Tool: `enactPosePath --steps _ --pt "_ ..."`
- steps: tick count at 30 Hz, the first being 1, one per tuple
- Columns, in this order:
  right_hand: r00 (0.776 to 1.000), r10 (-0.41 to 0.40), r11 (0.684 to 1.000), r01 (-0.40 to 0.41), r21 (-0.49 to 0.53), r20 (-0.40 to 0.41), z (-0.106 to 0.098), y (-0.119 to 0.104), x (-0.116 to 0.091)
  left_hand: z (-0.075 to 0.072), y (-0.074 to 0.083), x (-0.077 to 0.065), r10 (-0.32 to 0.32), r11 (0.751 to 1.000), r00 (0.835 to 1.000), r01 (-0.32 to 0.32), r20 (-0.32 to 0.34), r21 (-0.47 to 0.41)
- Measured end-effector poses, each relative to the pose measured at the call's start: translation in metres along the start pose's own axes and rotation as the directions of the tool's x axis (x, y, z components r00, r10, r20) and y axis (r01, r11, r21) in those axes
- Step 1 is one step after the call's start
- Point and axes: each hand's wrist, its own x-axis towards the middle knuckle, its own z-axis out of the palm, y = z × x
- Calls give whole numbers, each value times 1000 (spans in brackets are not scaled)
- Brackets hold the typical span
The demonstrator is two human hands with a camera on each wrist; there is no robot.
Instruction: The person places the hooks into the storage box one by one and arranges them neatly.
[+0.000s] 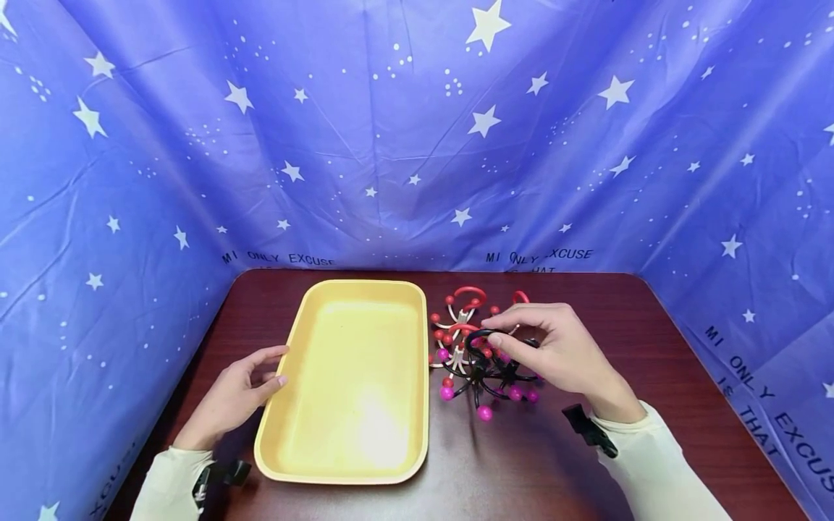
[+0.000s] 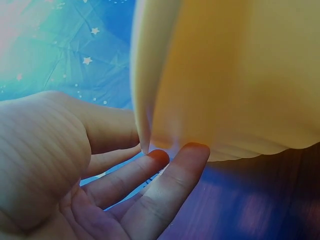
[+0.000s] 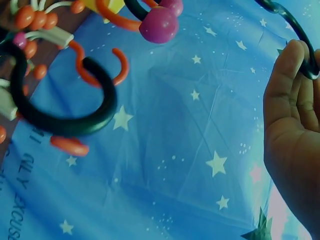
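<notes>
My left hand (image 1: pixel 228 394) grips the left rim of a yellow tray (image 1: pixel 348 354), thumb at the edge, with fingertips against the outer wall in the left wrist view. Right of the tray, my right hand (image 1: pixel 557 351) pinches the curved hook handle of a black claw massager (image 1: pixel 478 370) between thumb and fingers. Its spread prongs end in pink balls, and it overlaps the cluster in the head view. Beside it lie another black massager (image 1: pixel 511 373), partly hidden by my hand, and white massagers (image 1: pixel 461 316) with red hooks and red ball tips.
The dark wooden table (image 1: pixel 619 456) carries the tray and massagers. A blue curtain (image 1: pixel 417 130) with white stars hangs along the back and both sides. Black wrist straps (image 1: pixel 589 430) sit over pale sleeves.
</notes>
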Motion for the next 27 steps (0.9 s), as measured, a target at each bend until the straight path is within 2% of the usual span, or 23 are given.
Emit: enactPosePath --steps 4,10,23,27 --pt "1000 9 1000 -9 26 4 8 -1 12 0 1 0 1 1000 1000 -1 -4 7" --pt "996 76 992 -79 93 37 21 0 30 1 2 -1 -9 1000 1000 9 -5 9" --pt "982 167 970 -180 165 87 49 7 68 0 5 -1 -25 1000 1000 25 2 -13" --pt "981 173 972 -185 146 88 58 10 79 -1 5 -1 -31 999 1000 31 4 -7"
